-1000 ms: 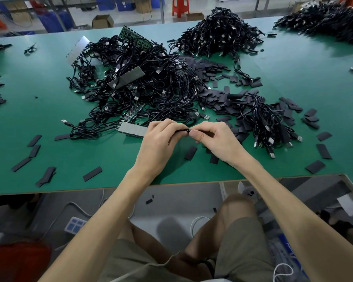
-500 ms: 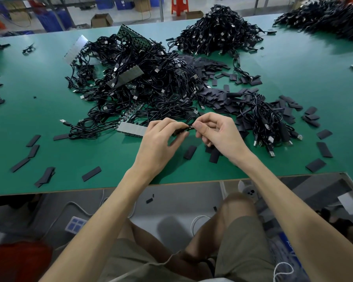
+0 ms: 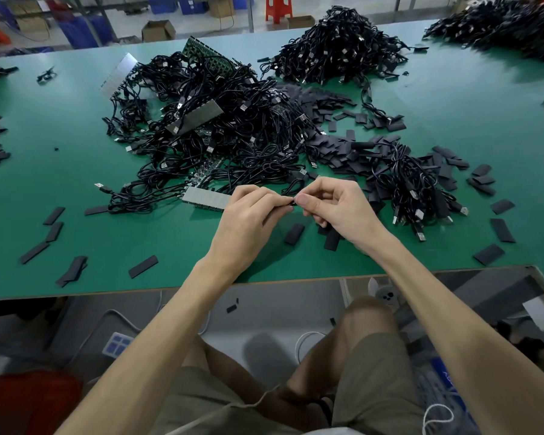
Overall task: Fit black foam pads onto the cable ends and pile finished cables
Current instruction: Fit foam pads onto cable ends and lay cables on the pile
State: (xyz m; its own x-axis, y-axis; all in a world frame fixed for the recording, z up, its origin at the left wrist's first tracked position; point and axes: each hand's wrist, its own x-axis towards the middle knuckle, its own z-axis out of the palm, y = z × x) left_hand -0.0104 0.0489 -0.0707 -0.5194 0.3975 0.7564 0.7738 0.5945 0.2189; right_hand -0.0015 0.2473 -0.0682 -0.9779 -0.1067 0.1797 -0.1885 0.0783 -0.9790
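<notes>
Cable end (image 3: 291, 202) is pinched between both hands above the green table (image 3: 60, 171): the left hand (image 3: 248, 221) curls its fingers round it, and the right hand (image 3: 339, 208) meets it with thumb and forefinger. Whether a pad is on it cannot be told. Loose foam pads (image 3: 294, 233) lie just below the right hand, a cable heap (image 3: 233, 130) lies beyond both hands, and a smaller bundle (image 3: 421, 189) lies right of the right hand
</notes>
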